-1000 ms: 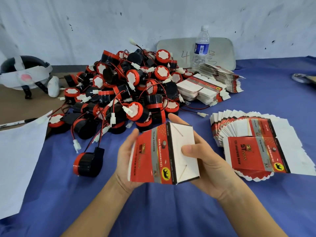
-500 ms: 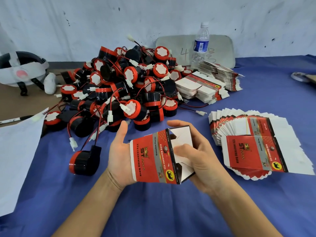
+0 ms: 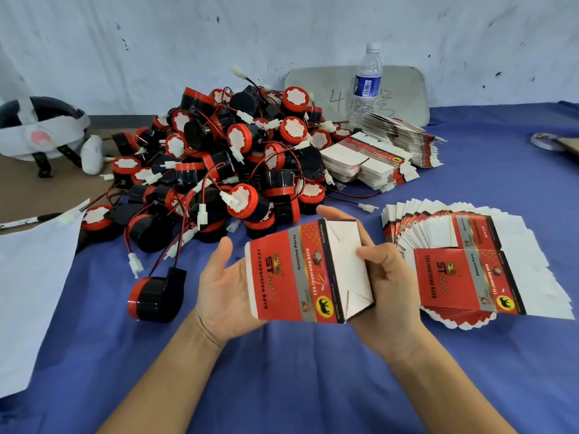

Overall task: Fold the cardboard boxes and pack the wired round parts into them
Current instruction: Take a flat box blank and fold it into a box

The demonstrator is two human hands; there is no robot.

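Cardboard box (image 3: 291,277) rests on left hand (image 3: 219,292), end in right hand (image 3: 388,296) grip.

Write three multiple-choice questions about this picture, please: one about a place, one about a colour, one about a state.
1. Where does the water bottle stand?
A. on the white paper
B. beside the helmet
C. before the grey board, at the far side

2. What colour is the cloth?
A. green
B. blue
C. yellow

3. How is the box?
A. opened up, left hand supporting it, right hand gripping its end
B. flat on the cloth
C. crushed

Answers: 1 C, the board rises right behind the bottle; 2 B, blue shows all round the hands; 3 A, its white end panel stands at an angle to the red face.
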